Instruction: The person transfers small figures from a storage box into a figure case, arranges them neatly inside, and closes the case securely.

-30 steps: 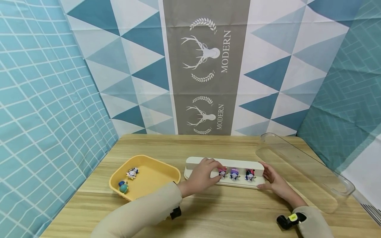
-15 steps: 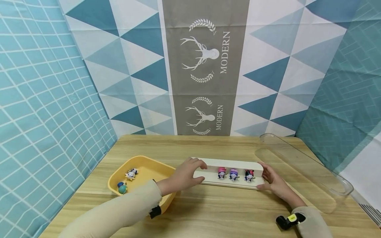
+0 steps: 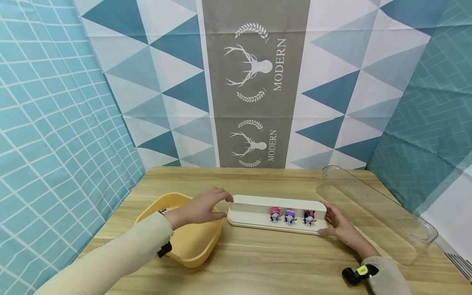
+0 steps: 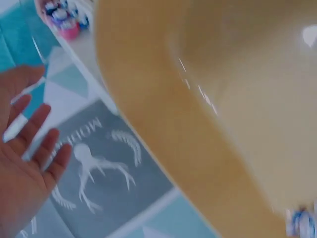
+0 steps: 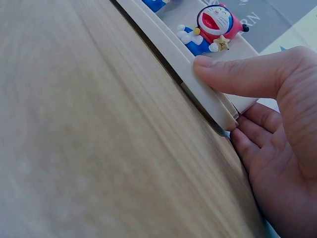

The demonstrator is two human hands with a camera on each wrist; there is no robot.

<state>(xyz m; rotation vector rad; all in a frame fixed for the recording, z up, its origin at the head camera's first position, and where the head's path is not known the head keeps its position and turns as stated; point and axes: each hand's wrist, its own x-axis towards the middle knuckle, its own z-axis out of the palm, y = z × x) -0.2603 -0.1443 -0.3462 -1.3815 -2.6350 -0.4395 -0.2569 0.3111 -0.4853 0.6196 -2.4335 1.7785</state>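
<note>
A white display stand (image 3: 247, 218) with a raised back step lies on the table. On its right half three small figurines stand in a row: one with a pink hat (image 3: 274, 214), one with a purple hat (image 3: 289, 216), and one with a red-and-black hat (image 3: 309, 217). My right hand (image 3: 343, 230) grips the stand's right end; in the right wrist view the thumb presses the front edge beside a figurine (image 5: 213, 25). My left hand (image 3: 200, 207) is over the yellow tray (image 3: 197, 262), fingers loosely spread and holding nothing. A figurine (image 4: 303, 223) shows partly in the left wrist view.
A long transparent cover (image 3: 380, 213) lies slanted on the right of the wooden table (image 3: 265, 266). Patterned cloth (image 3: 254, 82) hangs behind. My left forearm hides much of the tray's left side.
My left hand has left the pink-hatted figurine, which stays standing on the stand, and has moved left to above the yellow tray. My right hand keeps its grip on the stand's end.
</note>
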